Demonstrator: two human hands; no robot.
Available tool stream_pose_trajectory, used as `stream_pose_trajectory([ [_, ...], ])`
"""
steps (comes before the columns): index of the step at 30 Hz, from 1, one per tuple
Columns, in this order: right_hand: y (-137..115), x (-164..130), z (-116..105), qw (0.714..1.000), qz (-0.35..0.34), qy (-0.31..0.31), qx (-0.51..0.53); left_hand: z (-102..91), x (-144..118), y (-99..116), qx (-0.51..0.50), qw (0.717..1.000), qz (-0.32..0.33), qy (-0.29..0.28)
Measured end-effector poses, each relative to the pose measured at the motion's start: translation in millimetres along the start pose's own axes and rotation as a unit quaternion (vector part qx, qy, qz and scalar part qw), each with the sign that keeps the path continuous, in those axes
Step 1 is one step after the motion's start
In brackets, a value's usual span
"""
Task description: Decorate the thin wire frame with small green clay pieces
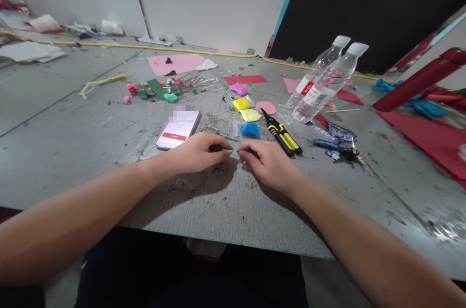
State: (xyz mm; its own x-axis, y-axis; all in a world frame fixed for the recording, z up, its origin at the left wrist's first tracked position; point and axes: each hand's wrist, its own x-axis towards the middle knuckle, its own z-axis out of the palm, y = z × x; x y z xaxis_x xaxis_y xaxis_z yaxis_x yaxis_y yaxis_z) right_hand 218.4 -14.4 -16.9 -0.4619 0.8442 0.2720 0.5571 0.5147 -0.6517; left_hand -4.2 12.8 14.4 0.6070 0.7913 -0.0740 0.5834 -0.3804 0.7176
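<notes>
The grey table (73,152) spans the whole view; its near edge runs just below both forearms, and the bare surface to the left offers the widest room for movement. To the right lie red paper sheets (429,138) and a red tube (418,79). Two clear plastic bottles (324,84) lie tilted beyond the right hand. A phone (178,130) rests face up just beyond the left hand, and yellow-handled pliers (282,135) lie just beyond the right hand. Small bags of coloured clay (247,116) sit between phone and pliers.

The left hand (196,152) and right hand (267,162) rest on the table, fingertips nearly meeting. The fingers of both are curled shut, pinching between them a tiny green piece (230,150) attached to what appears to be a thin wire. The piece appears light and soft, probably clay, and likely to deform under pressure; a fingertip pinch at its ends suits it. The wire appears thin and easily bent.
</notes>
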Motion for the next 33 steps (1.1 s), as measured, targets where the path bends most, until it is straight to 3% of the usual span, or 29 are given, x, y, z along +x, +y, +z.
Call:
stream_pose_trajectory([
  [11,0,1,-1,0.999,0.017,-0.035,-0.015,-0.9,0,1,0.004,1.0,-0.003,-0.003],
  [17,-1,1,1,0.996,0.085,-0.028,0.016,0.0,1,-3,0.017,1.0,0.008,0.022],
  [23,-1,3,1,0.992,0.08,-0.069,-0.072,-1.1,1,-2,0.025,1.0,0.0,0.017],
  [33,13,11,-1,0.991,0.122,-0.002,-0.052,0.1,1,-2,0.019,0.999,0.007,0.034],
])
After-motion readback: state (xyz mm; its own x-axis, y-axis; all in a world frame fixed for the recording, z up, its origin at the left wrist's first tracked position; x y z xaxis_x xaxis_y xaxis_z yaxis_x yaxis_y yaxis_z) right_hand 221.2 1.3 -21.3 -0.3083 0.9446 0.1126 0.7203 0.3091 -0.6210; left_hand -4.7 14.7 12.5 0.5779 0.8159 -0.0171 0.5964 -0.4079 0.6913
